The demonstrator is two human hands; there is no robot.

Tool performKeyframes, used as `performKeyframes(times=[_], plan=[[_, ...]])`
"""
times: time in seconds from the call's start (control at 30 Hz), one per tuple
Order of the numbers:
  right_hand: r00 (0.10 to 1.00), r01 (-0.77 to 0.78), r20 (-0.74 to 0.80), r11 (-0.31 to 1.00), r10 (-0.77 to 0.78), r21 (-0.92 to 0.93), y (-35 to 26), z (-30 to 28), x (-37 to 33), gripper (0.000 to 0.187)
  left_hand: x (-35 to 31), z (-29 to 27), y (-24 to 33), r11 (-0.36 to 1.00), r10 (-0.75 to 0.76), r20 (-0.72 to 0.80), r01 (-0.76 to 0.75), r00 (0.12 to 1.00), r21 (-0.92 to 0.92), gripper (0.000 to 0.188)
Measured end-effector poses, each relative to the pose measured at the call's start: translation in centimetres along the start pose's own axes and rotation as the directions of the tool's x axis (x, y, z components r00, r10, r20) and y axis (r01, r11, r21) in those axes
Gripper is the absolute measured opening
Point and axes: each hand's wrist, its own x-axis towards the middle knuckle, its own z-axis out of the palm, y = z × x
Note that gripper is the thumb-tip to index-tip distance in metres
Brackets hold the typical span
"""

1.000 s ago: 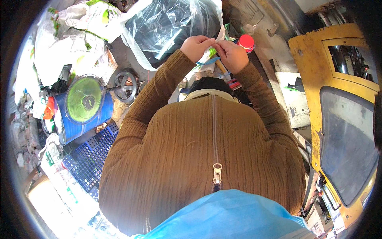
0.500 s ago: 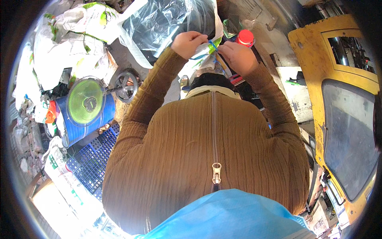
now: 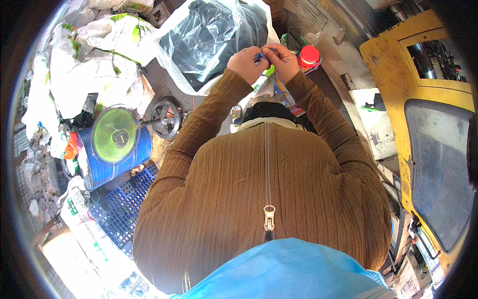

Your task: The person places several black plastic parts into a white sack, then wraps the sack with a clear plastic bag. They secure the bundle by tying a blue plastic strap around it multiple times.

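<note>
My left hand (image 3: 245, 65) and my right hand (image 3: 282, 61) meet in front of my chest, fingertips nearly touching. Both are closed on a thin blue strip (image 3: 259, 56), a cord or band, which is mostly hidden by the fingers. Just beyond my left hand a clear plastic bag (image 3: 172, 52) lies spread open, with dark material under or inside its film. Below my right hand is a white and green printed bag (image 3: 264, 87), partly covered by my hands and sleeves.
A red-lidded tub (image 3: 309, 56) stands right of my hands. At left are white sacks (image 3: 117, 70), a green fan (image 3: 115, 135), a blue drum (image 3: 97, 159), a handwheel (image 3: 166, 119) and a blue plastic pallet (image 3: 122, 209). A yellow machine door (image 3: 391, 55) rises at right.
My hands have come closer together. The blue strip showed stretched between them before; now only a short piece shows at the fingertips. The whole view has shifted slightly.
</note>
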Motion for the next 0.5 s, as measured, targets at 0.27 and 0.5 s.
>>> performKeyframes(times=[0.27, 0.5], plan=[[0.951, -0.31, 0.005, 0.949, 0.311, 0.055, -2.1, -0.3, 1.2, 0.018, -0.6, 0.6, 0.1, 0.969, 0.103, -0.039, -0.092, 0.994, 0.231, 0.018], [0.989, -0.012, -0.15, 0.988, -0.011, -0.152, -4.0, -0.3, -1.9, 0.014, 1.2, -2.2, -0.6, 0.219, -0.259, 0.731, 0.776, 0.631, -0.592, 0.02]])
